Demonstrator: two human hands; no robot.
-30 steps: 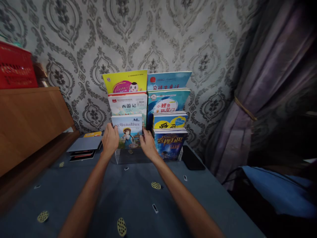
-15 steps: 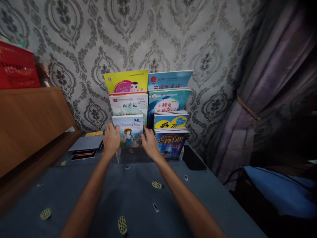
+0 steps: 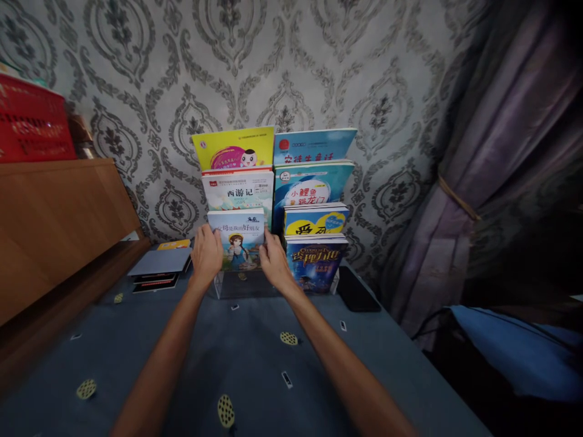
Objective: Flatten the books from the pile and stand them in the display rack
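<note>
A clear tiered book stand (image 3: 228, 290) stands against the patterned wall, filled with picture books in two columns. My left hand (image 3: 206, 255) grips the left edge and my right hand (image 3: 274, 260) the right edge of the front-left book (image 3: 237, 240), whose cover shows a girl in a hat. It stands upright in the stand's lowest front slot. Behind it rise a white book (image 3: 237, 191) and a yellow book (image 3: 232, 149). To the right sit a dark blue book (image 3: 315, 262), a yellow-and-blue book (image 3: 315, 220) and two light blue ones (image 3: 310, 185).
The stand rests on a blue-grey cloth surface (image 3: 255, 364) dotted with small patches. Flat books (image 3: 159, 267) lie to the left, a black object (image 3: 357, 290) to the right. A wooden headboard (image 3: 54, 224) with a red crate (image 3: 34, 124) is left; a purple curtain (image 3: 492, 152) hangs right.
Both hands stay on the girl-cover book; they and the book have risen very slightly in view. The camera has shifted a little.
</note>
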